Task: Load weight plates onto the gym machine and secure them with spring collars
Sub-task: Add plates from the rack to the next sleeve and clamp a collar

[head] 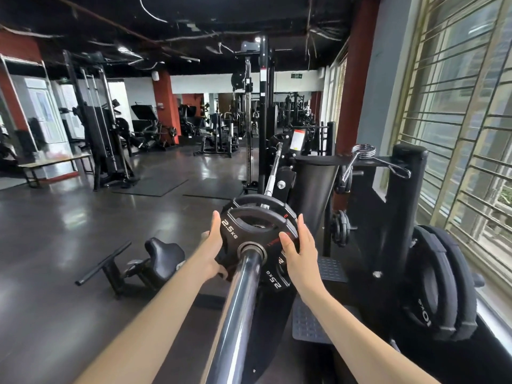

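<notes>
A black 2.5 kg weight plate (249,225) sits threaded on the machine's steel sleeve (238,309), which points toward me. Another black plate (257,201) sits just behind it on the same bar. My left hand (214,245) grips the plate's left rim, fingers wrapped around its edge. My right hand (300,246) presses on the right rim with fingers spread along it. A silver spring collar (364,153) lies on top of the black rack post to the upper right, apart from both hands.
Two large 10 kg plates (435,284) hang on a storage peg at the right, beside the barred window. Smaller plates (340,227) hang on the rack behind. A padded seat and handle (163,259) stand on the floor to the left. Treaded footplates (310,322) lie below.
</notes>
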{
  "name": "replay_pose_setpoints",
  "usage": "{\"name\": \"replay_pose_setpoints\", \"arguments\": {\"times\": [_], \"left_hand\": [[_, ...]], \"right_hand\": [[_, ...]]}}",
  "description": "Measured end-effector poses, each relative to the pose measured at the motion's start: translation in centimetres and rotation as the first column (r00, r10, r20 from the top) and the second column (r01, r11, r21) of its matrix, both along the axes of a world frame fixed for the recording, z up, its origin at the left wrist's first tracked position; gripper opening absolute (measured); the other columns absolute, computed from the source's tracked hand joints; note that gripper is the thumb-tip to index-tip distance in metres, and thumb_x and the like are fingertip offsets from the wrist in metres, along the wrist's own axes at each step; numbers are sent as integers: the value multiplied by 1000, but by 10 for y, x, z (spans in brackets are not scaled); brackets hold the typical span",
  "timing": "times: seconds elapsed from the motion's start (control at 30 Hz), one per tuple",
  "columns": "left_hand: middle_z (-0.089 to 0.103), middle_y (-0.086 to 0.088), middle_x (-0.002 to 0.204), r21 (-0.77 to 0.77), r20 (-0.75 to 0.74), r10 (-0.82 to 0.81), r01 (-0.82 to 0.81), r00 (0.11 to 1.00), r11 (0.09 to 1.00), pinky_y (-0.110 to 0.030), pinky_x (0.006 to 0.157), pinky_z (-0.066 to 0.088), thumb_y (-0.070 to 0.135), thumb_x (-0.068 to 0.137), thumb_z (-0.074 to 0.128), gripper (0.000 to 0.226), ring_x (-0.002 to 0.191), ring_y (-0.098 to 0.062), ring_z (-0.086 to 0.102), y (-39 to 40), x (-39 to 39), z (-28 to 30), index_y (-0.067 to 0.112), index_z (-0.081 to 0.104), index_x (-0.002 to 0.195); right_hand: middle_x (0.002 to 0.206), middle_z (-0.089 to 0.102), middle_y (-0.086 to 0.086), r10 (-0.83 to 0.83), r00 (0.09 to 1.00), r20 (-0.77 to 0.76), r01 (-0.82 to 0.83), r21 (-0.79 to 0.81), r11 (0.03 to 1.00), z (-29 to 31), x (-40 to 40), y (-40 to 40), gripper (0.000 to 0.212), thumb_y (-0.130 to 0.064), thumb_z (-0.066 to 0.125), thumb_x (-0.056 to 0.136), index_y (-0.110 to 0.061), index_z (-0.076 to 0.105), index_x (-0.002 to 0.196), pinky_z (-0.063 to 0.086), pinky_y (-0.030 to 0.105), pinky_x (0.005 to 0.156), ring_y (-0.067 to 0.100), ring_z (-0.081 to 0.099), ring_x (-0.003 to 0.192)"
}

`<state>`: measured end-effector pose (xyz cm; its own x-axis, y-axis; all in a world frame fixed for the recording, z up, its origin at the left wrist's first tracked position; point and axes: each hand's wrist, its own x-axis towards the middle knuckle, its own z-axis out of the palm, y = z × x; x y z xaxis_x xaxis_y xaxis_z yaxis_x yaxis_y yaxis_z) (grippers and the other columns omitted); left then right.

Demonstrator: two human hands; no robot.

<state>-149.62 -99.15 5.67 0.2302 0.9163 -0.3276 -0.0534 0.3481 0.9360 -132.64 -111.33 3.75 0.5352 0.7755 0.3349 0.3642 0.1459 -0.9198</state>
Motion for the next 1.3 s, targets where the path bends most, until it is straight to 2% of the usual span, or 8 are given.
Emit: {"name": "replay_pose_setpoints", "arguments": {"times": [0.13,0.27,0.57,0.7,0.83,1.03,1.17,1.3], "left_hand": [[54,-6,144,-26,28,-12,13,1000,1000,-83,96,29,105,24,55,131,130,-46,50,11,8,7,38,47,136],[43,-10,155,-68,86,79,-74,993,995,-81,98,30,88,74,48,92,137,-47,42,6,13,22,32,40,147],[47,-22,149,-201,77,141,-123,987,972,-90,89,26,53,103,33,57,132,-57,41,27,26,23,18,46,145],[40,-15,157,79,-152,188,-177,970,981,-57,115,29,57,104,25,66,142,-40,38,26,21,40,13,42,151],[56,-3,139,345,-283,122,-17,951,939,-33,98,34,56,103,36,54,118,-22,50,14,30,57,21,58,137],[57,-8,92,341,-195,134,-61,972,938,-31,66,35,31,101,47,32,86,-20,47,15,31,57,24,55,71],[41,4,72,352,-238,130,-39,963,935,-26,56,27,31,103,43,29,65,-13,37,15,33,64,27,51,76],[54,-7,95,358,-303,116,0,946,934,-32,75,36,33,101,41,23,86,-24,47,12,32,69,20,59,101]], "right_hand": [[166,25,-9,-15,1000,-18,16,26,1000,1,8,14,68,-46,51,102,-37,17,160,17,48,126,13,18,154],[163,32,-7,-38,999,-39,38,-1,999,3,14,28,68,-48,51,101,-36,19,160,20,48,125,17,23,153],[155,42,-8,-22,998,52,21,27,999,12,20,42,58,-41,55,101,-33,34,155,28,30,119,8,36,144],[155,41,-5,-6,996,86,7,-16,1000,16,24,40,60,-44,56,100,-34,35,155,29,31,119,9,36,144],[156,42,-7,-20,988,154,24,-25,999,19,25,39,59,-44,55,100,-37,34,155,33,31,117,9,41,142],[139,55,-4,-81,975,205,92,-48,995,22,23,45,54,-48,55,99,-42,40,151,40,33,107,12,52,128],[140,54,-3,-74,976,203,84,-44,995,22,20,44,54,-48,54,100,-41,40,152,39,31,106,12,52,128],[148,49,-2,-50,977,206,67,-75,995,29,19,41,58,-47,54,100,-38,36,154,37,27,106,13,49,133]]}}
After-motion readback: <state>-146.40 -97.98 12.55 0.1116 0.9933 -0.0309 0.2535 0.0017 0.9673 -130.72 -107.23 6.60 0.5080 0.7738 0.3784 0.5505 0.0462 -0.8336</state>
